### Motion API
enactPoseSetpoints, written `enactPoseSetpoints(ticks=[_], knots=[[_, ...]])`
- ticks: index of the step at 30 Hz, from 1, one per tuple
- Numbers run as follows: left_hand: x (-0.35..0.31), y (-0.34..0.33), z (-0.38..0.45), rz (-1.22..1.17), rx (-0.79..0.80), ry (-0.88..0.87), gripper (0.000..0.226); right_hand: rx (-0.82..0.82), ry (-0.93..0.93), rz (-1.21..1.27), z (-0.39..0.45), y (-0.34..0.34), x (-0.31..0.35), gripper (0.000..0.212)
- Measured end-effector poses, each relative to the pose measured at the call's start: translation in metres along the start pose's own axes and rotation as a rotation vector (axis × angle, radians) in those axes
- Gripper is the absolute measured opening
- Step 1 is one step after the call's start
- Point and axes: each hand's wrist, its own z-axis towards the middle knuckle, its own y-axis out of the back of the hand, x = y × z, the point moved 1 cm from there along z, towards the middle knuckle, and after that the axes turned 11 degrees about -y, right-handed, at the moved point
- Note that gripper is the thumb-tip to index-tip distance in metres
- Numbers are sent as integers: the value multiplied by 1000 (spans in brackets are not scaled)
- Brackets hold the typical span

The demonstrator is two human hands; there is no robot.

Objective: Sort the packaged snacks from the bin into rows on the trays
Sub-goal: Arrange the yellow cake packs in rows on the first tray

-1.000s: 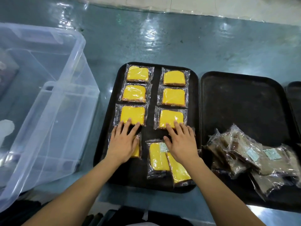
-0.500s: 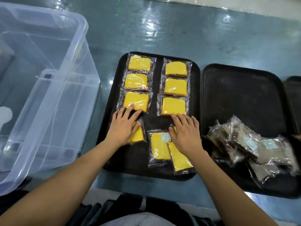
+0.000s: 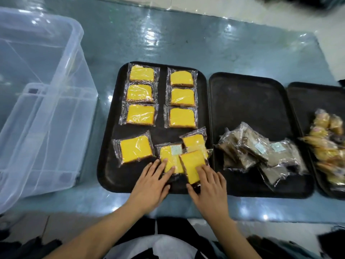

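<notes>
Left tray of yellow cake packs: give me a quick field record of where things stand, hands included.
left tray: two columns of three yellow cake packs lined up at the far end
loose single: one pack tilted, near left
overlapping cluster: three packs near right, unsorted
left hand: flat, fingertips on the labelled pack
right hand: flat, fingertips on the nearest pack
middle tray: brown packs heaped at near end
clear bin: left of trays

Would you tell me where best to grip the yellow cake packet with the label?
Probably by its near edge, from the front: the labelled packet lies flat, the left hand already rests there, and a second packet overlaps its right side, so lifting from the left avoids dragging it.
</notes>
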Motion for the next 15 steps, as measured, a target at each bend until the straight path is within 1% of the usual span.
enactPoseSetpoints(ticks=[4,9,13,15], knots=[[2,4,1,13,50,-28,60,3,-17,-42,17,4,6,66],[4,7,-5,-7,75,-58,57,-5,-14,-64,49,13,6,63],[11,10,-15,-14,35,-87,51,-35,-17,-64,69,22,13,66],[18,14,-23,4,-38,-12,50,-93,23,-47,67,23,22,65]])
